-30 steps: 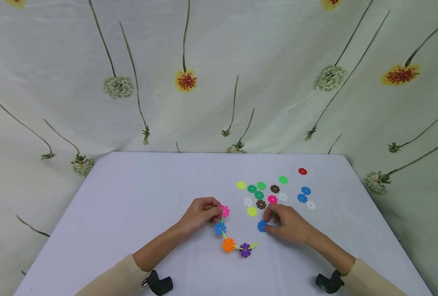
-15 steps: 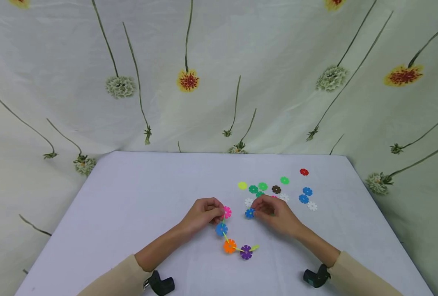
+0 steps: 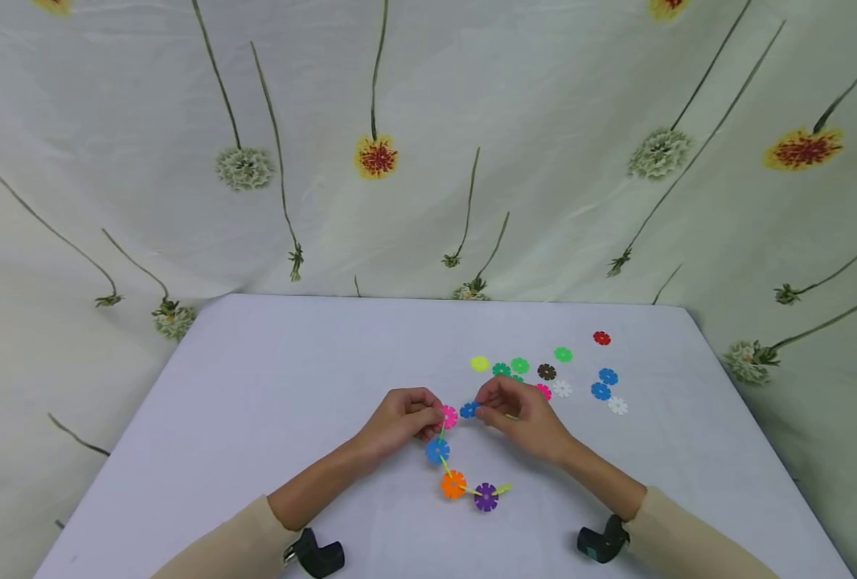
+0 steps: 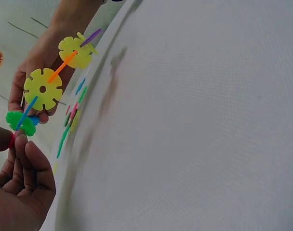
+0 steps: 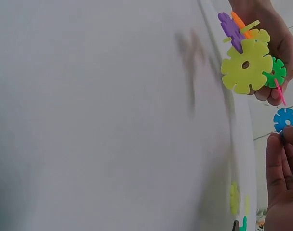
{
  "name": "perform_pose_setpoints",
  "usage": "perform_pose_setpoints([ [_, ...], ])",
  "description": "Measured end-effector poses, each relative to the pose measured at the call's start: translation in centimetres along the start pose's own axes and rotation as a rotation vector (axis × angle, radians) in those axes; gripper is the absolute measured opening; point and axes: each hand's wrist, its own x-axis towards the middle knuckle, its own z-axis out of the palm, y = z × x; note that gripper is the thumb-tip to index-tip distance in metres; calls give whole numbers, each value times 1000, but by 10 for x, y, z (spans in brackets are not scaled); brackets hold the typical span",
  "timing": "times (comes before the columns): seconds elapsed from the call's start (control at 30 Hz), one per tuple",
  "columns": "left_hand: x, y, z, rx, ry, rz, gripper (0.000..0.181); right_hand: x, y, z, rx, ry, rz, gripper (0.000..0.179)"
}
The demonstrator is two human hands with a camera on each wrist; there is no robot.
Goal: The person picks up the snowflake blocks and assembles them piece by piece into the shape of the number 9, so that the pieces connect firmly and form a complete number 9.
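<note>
A chain of slotted flower-shaped plastic discs hangs from my left hand (image 3: 405, 418), whose thumb and fingers pinch the pink disc (image 3: 449, 416) at its top end. Below follow a blue disc (image 3: 438, 450), an orange disc (image 3: 453, 484) and a purple disc (image 3: 485, 497), with green and yellow discs (image 4: 43, 89) slotted edge-on between them. My right hand (image 3: 526, 416) pinches a loose blue disc (image 5: 286, 119) between thumb and fingertips. That blue disc faces the pink one across a small gap.
Loose discs lie on the white table (image 3: 291, 362) beyond and right of my right hand, among them a red disc (image 3: 601, 338), a brown disc (image 3: 547, 371), blue discs (image 3: 600, 391) and a white disc (image 3: 617, 405). A flower-printed cloth (image 3: 414, 225) hangs behind the table.
My right hand has moved left with the blue disc, bringing it close to the pink disc. The left hand holds the chain almost where it was.
</note>
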Motion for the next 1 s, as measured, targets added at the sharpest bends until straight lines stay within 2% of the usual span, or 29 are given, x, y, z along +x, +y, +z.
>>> perform_pose_setpoints([
  [0.2,2,0,2,-8,-10,1,21,3,-2,5,39,-12,-6,13],
  [0.33,2,0,2,-6,-7,0,21,2,-3,6,20,-3,-22,12],
  [0.53,1,1,2,7,-2,-17,20,2,-7,9,-87,23,-81,12],
  [0.77,1,2,1,42,-20,11,20,4,-13,13,-201,8,-174,12],
  [1.0,2,2,1,11,-51,-6,20,3,-10,14,-153,8,-180,17],
])
